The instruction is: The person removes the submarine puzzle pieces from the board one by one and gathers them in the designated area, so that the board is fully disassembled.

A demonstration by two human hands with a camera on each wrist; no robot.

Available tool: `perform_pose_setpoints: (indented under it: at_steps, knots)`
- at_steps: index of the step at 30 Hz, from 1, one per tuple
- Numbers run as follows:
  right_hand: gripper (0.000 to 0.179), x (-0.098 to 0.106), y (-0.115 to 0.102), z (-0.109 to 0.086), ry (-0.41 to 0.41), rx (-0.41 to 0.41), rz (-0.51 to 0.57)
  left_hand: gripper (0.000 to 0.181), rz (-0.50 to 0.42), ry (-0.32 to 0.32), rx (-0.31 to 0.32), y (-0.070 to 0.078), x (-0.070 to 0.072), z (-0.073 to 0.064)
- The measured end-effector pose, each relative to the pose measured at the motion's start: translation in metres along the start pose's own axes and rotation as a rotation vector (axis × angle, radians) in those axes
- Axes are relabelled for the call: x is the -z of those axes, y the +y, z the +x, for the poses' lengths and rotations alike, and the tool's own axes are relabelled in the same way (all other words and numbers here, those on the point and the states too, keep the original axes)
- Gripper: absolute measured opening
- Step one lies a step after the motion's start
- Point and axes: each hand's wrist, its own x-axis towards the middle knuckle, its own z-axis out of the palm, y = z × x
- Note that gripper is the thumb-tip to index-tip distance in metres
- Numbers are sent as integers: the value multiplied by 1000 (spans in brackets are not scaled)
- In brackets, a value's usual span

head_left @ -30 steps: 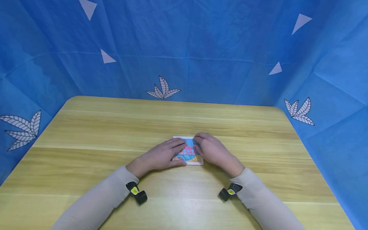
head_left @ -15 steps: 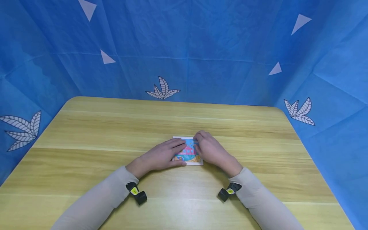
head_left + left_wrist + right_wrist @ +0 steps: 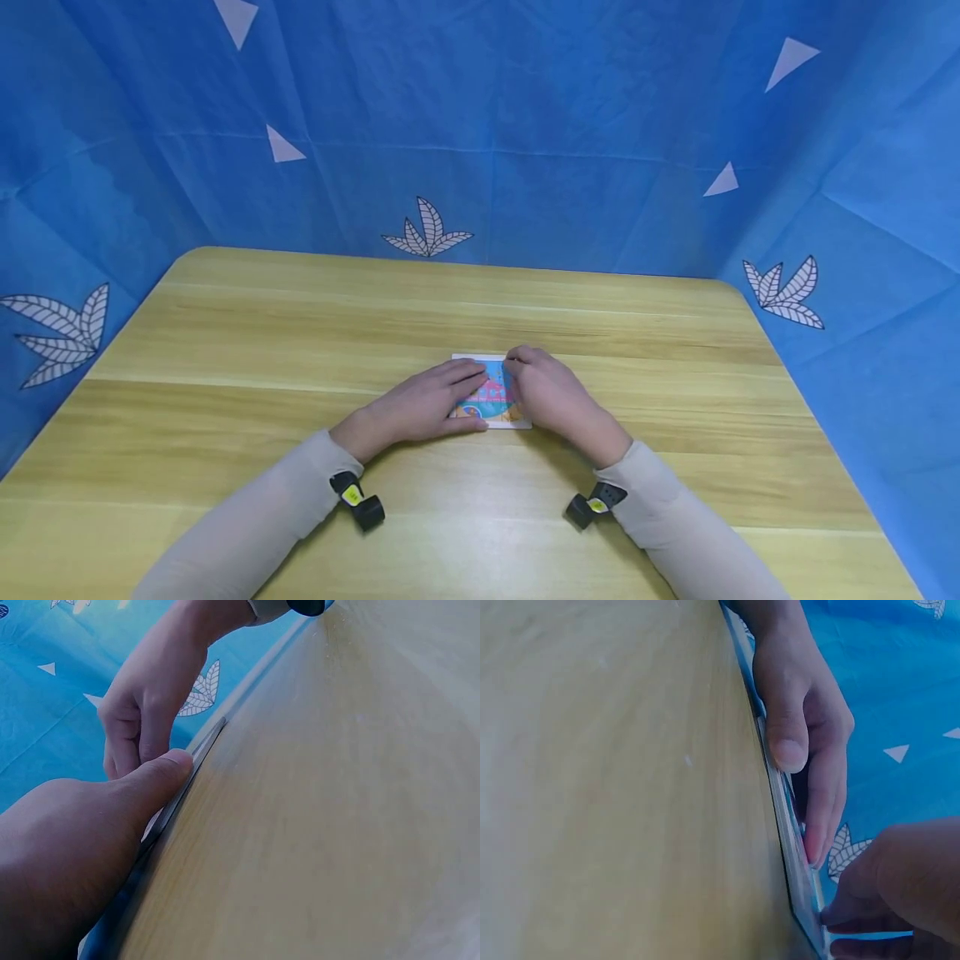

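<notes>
A small jigsaw puzzle (image 3: 492,408) with a white border and a pink, blue and orange picture lies flat on the table; faint lines cross its picture. My left hand (image 3: 423,404) rests over its left side, fingers stretched across the top and thumb along the near edge. At the upper right part, my right hand (image 3: 555,392) bends its fingers down onto the picture, hiding that corner. In the right wrist view, the fingertips (image 3: 831,913) touch the board's edge region. What lies under them is hidden, and I cannot tell whether they pinch a piece.
The pale wooden table (image 3: 300,317) stretches around the puzzle on all sides. Behind it and at both sides hangs a blue cloth (image 3: 600,100) with white triangles and leaf prints. A black wrist camera (image 3: 367,512) sits on each sleeve.
The left hand keeps its place on the puzzle. The right hand's fingers shift slightly at the upper right corner, and its wrist has moved a little to the left.
</notes>
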Motion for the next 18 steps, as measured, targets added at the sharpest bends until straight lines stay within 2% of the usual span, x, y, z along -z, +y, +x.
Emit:
perform_pose_setpoints:
  at_steps: [5,11,18]
  knots:
    - [27,2,-4,2,-4,-26,21,76,-20,10,-1,1,0,0]
    - [21,-6,-2,4,-7,-79,37,77,-28,-7,6,2,0,0]
    - [19,-7,1,6,20,-123,91,80,-19,-1,21,4,3,0]
